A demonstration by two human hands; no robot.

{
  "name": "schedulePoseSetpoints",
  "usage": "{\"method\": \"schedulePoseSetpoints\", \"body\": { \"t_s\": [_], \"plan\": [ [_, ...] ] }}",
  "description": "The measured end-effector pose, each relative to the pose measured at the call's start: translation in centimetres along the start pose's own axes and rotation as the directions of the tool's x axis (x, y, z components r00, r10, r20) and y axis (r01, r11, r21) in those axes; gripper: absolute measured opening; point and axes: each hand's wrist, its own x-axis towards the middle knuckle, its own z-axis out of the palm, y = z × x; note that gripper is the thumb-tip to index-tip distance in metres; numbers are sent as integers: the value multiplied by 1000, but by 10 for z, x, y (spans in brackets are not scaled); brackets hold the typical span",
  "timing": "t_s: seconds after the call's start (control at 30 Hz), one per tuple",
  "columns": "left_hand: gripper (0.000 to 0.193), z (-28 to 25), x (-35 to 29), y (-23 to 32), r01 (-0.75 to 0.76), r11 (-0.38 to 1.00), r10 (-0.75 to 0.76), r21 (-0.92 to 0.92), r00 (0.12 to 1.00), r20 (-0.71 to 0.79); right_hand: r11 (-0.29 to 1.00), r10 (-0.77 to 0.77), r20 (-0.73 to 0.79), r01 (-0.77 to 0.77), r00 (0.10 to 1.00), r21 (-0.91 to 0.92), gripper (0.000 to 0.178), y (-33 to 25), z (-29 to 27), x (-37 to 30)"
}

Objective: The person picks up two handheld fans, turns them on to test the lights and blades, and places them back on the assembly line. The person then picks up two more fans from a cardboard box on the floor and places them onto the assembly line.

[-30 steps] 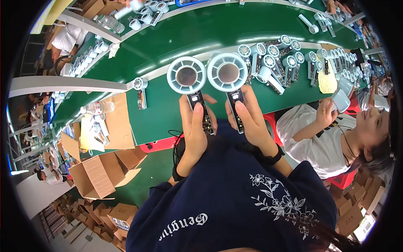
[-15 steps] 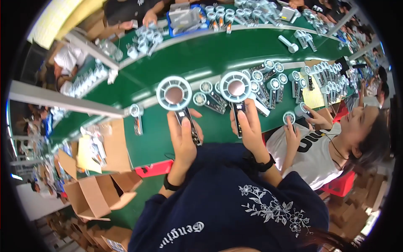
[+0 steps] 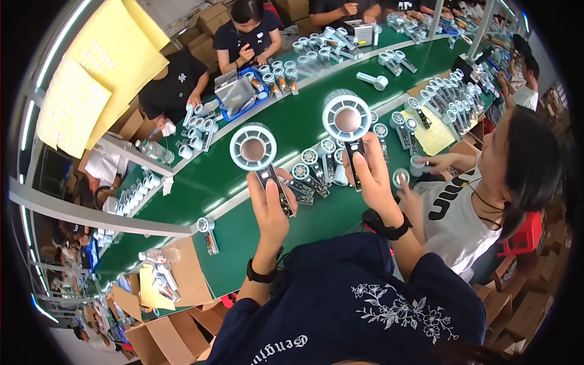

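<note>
As the view swings round and tips, more of the far side of the green tabletop point(image 3: 228, 261) comes into sight, while both handheld fans stay up in the hands. The right one now sits higher in view than the left, which suggests that the pair is being handled together, neither yet set down.

The left hand point(image 3: 267, 210) is closed round the handle of the left fan point(image 3: 253, 149), its thumb along the front; the right hand point(image 3: 372, 179) grips the right fan point(image 3: 347, 120) in the same way. Fingers behind the handles are partly hidden. Both fans are in the air, apart from each other, inward of the tabletop's near edge, heads up and slightly tilted.

Each has a pale blue spoked ring about a brownish-pink disc, and a handle whose dark circuit board lies bare. The right fan shows more of its head's thick side wall.

Between and beyond the hands lies a cluster of fans point(image 3: 310, 173); a lone fan point(image 3: 208, 234) lies farther left, by the grey rail point(image 3: 228, 205).
</note>
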Motion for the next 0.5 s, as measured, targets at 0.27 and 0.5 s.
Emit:
{"method": "schedulePoseSetpoints", "body": {
  "t_s": [0.27, 0.5],
  "plan": [
    [42, 50, 15, 8, 8, 996, 0, -85, 996, 89, 994, -104, 2, 104, 995, -16, 30, -19, -28, 5],
    [21, 97, 18, 1, 57, 990, -31, -131, 980, 194, 992, -116, -96, 111, 989, -51, 30, -32, -67, -1]
  ]
}}
